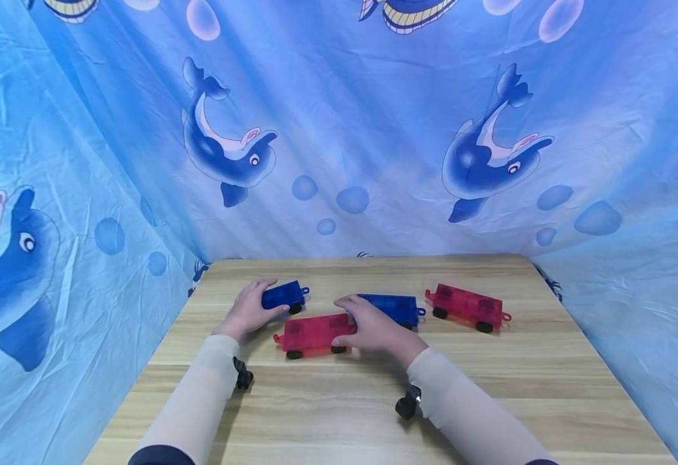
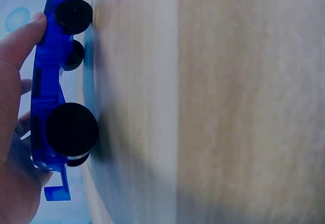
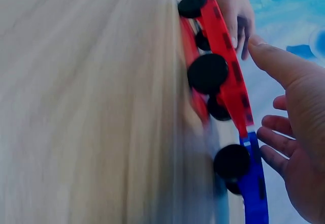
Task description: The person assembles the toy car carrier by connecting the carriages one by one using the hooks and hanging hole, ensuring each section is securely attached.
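My left hand (image 1: 248,312) grips a translucent blue toy train car (image 1: 277,296) with black wheels, at the left of the table. Its thumb lies along the near side, with the other fingers partly hidden behind the car. In front of it stands a red toy train car (image 1: 308,334). Over the right end of that red car is my right hand (image 1: 376,330), thumb and fingers spread. The right wrist view shows this hand (image 3: 304,112) beside the red car (image 3: 231,66), its fingertips close to a blue car (image 3: 254,183). That second blue car (image 1: 394,307) is partly covered by my hand.
A second red toy train car (image 1: 469,305) stands at the right on the wooden table (image 1: 316,413). Small hooks and loops stick out from the cars' ends. Blue dolphin-print cloth (image 1: 350,142) hangs behind the table and along its sides.
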Action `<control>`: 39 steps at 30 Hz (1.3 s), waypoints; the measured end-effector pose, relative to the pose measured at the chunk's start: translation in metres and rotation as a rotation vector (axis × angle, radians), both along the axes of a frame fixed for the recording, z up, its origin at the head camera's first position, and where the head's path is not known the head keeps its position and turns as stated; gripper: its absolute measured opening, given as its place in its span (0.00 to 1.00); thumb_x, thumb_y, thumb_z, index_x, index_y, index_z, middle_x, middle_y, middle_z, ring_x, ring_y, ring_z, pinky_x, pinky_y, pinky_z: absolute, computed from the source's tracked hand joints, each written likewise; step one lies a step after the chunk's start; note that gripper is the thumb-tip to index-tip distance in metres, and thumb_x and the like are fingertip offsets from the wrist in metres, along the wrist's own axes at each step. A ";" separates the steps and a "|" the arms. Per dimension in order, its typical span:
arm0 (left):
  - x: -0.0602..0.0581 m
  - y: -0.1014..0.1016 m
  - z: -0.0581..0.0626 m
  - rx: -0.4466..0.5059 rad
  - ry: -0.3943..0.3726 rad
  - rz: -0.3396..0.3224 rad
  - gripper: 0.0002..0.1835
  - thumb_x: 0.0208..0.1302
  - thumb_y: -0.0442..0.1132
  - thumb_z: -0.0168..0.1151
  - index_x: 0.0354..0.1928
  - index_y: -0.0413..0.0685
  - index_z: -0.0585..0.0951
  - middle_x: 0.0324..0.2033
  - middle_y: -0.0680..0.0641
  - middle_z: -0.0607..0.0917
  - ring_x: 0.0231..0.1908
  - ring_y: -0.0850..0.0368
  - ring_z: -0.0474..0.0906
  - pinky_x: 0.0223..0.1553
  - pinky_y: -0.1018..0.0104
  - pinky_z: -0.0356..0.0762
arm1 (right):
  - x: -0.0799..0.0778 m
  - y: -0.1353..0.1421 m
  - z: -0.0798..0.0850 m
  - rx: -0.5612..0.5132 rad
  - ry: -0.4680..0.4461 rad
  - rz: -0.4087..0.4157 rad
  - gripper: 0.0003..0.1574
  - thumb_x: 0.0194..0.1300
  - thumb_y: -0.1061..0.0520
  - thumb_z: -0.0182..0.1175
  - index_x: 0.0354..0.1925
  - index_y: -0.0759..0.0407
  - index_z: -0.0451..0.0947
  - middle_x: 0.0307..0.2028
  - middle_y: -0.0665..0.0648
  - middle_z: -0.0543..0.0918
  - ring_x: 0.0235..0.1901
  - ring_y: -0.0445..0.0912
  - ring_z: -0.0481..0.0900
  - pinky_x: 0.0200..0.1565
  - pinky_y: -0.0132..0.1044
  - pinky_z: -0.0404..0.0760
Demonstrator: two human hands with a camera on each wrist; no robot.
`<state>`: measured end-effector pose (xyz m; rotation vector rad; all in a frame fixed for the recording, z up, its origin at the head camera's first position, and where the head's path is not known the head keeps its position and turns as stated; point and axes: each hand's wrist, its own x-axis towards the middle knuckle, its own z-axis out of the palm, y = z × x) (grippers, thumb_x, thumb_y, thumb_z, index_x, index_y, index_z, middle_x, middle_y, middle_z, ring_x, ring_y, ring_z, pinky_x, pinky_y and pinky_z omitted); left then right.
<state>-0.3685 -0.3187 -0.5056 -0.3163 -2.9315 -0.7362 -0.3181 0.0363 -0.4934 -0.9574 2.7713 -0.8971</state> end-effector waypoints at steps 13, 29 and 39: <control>0.001 0.002 0.000 -0.027 0.018 -0.003 0.50 0.60 0.66 0.74 0.79 0.53 0.66 0.74 0.37 0.69 0.71 0.31 0.63 0.67 0.27 0.63 | 0.007 -0.034 0.000 0.027 0.039 0.012 0.54 0.60 0.33 0.75 0.78 0.46 0.67 0.72 0.49 0.71 0.70 0.49 0.71 0.62 0.45 0.80; -0.003 0.006 -0.002 -0.050 0.001 -0.026 0.44 0.62 0.59 0.76 0.77 0.55 0.71 0.69 0.39 0.75 0.67 0.33 0.71 0.66 0.30 0.67 | 0.007 -0.043 -0.009 0.113 0.117 0.026 0.48 0.60 0.36 0.76 0.73 0.48 0.75 0.68 0.49 0.76 0.68 0.49 0.71 0.68 0.48 0.72; 0.005 0.003 -0.003 -0.012 -0.015 -0.001 0.43 0.65 0.59 0.73 0.78 0.56 0.69 0.71 0.38 0.73 0.69 0.31 0.67 0.66 0.28 0.66 | 0.002 -0.039 -0.010 0.093 0.101 -0.019 0.46 0.61 0.36 0.77 0.72 0.47 0.76 0.66 0.47 0.77 0.64 0.47 0.73 0.62 0.44 0.78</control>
